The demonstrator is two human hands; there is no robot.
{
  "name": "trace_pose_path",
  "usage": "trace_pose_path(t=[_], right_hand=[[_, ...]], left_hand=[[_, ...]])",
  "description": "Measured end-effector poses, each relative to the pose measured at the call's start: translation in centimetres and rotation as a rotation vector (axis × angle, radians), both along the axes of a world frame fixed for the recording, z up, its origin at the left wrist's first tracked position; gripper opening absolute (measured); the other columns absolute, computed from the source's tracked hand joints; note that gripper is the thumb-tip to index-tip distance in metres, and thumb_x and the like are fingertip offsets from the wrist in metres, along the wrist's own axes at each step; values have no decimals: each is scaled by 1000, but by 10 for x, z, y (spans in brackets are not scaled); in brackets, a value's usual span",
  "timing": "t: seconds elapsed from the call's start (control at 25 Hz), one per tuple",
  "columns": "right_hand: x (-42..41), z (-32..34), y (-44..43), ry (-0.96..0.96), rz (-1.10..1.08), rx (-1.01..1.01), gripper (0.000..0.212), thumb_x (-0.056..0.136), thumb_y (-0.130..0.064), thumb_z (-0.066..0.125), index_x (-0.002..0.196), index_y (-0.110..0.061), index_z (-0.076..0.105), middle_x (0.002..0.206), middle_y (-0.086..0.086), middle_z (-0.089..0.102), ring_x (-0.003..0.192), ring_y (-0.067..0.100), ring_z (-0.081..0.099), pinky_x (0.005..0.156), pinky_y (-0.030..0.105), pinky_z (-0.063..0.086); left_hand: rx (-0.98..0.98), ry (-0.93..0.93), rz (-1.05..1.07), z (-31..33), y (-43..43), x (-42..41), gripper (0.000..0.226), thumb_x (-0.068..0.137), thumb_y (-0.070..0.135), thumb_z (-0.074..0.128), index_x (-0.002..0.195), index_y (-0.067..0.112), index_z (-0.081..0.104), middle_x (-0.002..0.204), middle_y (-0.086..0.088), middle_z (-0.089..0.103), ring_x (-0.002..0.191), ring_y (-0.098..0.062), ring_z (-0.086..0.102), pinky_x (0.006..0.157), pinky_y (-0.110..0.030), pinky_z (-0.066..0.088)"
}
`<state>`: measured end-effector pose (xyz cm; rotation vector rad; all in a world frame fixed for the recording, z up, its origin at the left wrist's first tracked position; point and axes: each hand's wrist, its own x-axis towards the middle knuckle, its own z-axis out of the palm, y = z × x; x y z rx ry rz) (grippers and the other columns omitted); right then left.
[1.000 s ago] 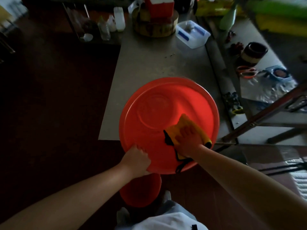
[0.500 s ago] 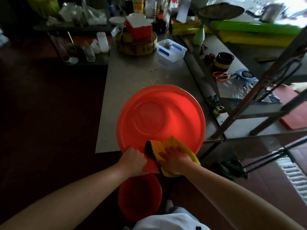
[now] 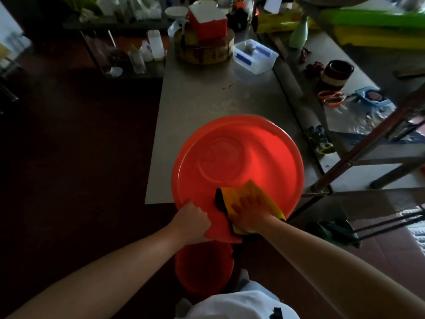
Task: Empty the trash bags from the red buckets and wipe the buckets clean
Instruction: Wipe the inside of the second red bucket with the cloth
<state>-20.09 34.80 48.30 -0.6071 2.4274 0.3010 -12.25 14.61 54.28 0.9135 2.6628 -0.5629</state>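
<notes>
Nearest, at the bottom centre of the frame, a lower bucket (image 3: 203, 268) is showing, partly hidden beneath the one being worked on. Just above it the left hand (image 3: 192, 221) is curling its fingers round the near rim of the red bucket (image 3: 236, 157), probably bracing it so it is not sliding or tipping under the wiping. Beside it the right hand (image 3: 249, 212) is lying flat with fingers spread, pressing a yellow cloth (image 3: 253, 192) against the inside wall close to that same rim. It is pushing, not clutching.

The red bucket is sitting in the lower middle of the frame and overhanging the near edge of the steel table (image 3: 207, 100). That is likely bringing the rim within easy reach but leaving less support beneath. Inside, the wall and floor toward the upper left are lying open for broad strokes. Further up, bare tabletop is separating the bucket from a white tub (image 3: 255, 57) and a wooden block (image 3: 203, 54). At right, a metal rack (image 3: 368, 145) is standing near.
</notes>
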Motion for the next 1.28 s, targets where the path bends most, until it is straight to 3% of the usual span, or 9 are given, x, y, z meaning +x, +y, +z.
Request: trace_pose_path(t=[0.24,0.44,0.6,0.68,0.84,1.08,1.28], right_hand=[[-56,-45,-3,15,85,-35,69,96,-65,9,151,-32,34,159,9,29,147,33,23,119,56,10],[-91,-70,-13,-49,103,2,61,105,-55,15,159,-26,19,161,13,21,147,36,21,118,57,14],[-95,-72,-17,-43,77,-54,60,104,-54,21,157,-26,27,161,13,27,146,37,25,117,55,19],[-91,-65,-17,-50,50,-109,62,104,-54,25,156,-22,31,162,15,27,149,38,22,119,55,13],[-78,-45,-17,-79,137,8,63,102,-59,15,155,-28,32,160,11,31,145,33,29,117,52,20],[-18,5,-12,-112,69,27,69,100,-67,10,161,-32,15,169,10,9,154,35,9,121,59,6],[34,45,7,-23,50,-50,66,101,-68,15,160,-37,20,168,0,16,154,26,13,122,49,5]], left_hand=[[48,13,27,-9,-2,-6,57,83,69,39,64,24,70,68,-2,67,69,-26,66,77,-41,50],[84,5,64,-19,3,-6,78,86,67,19,78,11,73,80,-12,68,78,-31,64,81,-45,51],[62,28,45,-23,1,-7,70,87,71,33,79,14,72,80,-9,68,77,-30,63,81,-43,49],[85,-4,65,-22,0,-8,70,86,71,31,75,15,72,76,-7,67,72,-28,62,77,-40,48],[65,-48,80,-19,-8,-13,74,84,73,22,75,19,71,74,-4,67,71,-26,65,74,-36,45],[-40,-69,25,11,4,-16,64,95,69,35,89,14,68,92,-6,69,84,-28,66,71,-34,38],[-68,-78,10,20,-3,-12,64,92,72,41,89,15,70,92,-3,71,84,-26,67,71,-33,44]])
